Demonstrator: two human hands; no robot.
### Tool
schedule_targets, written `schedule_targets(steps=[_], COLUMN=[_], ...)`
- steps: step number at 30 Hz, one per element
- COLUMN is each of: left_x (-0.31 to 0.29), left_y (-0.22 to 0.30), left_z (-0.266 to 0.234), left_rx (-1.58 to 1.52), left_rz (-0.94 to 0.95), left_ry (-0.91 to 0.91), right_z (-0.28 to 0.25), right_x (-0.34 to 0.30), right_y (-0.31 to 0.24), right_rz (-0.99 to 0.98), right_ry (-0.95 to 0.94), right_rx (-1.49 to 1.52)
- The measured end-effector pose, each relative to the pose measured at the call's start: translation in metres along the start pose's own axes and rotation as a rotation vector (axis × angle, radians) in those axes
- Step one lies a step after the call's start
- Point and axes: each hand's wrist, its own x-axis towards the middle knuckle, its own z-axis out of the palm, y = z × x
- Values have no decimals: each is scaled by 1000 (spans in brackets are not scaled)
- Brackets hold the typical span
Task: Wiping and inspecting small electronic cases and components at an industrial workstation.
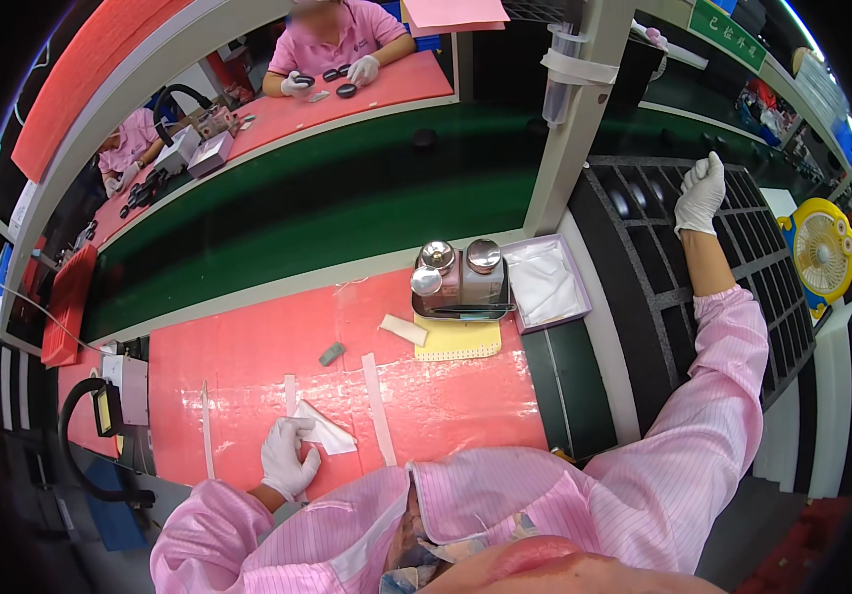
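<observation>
My left hand (289, 458), in a white glove, rests low on the pink-covered bench (248, 346). Its curled fingers lie on the edge of a folded white cloth (327, 429), which spreads out to the right. Far to the right, my right hand (701, 194) reaches out over a black foam tray (663, 297) divided into many compartments. This gloved hand is closed, and whatever it may hold is hidden. Dark glossy rounded pieces (619, 198) sit in the tray's compartments to the left of it.
Metal-topped bottles (460, 272) stand behind a yellow pad (457, 340). A box of white cloths (545, 282) is beside them. A small green block (332, 353), black hose (74, 426), upright post (579, 119) and yellow fan (824, 252) surround me. Co-workers sit beyond the green belt (347, 188).
</observation>
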Motion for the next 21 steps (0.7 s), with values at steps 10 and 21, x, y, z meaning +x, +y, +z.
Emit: schedule_targets(steps=[10,21], left_x=[-2,-2], left_y=[3,-1], left_z=[-3,-3], left_rx=[22,27], left_rz=[-56,-52], left_ry=[-36,-33], right_z=[-3,-3], right_x=[4,-2], right_y=[0,-7], right_rz=[-37,-9], right_ry=[-9,65], right_rx=[42,27])
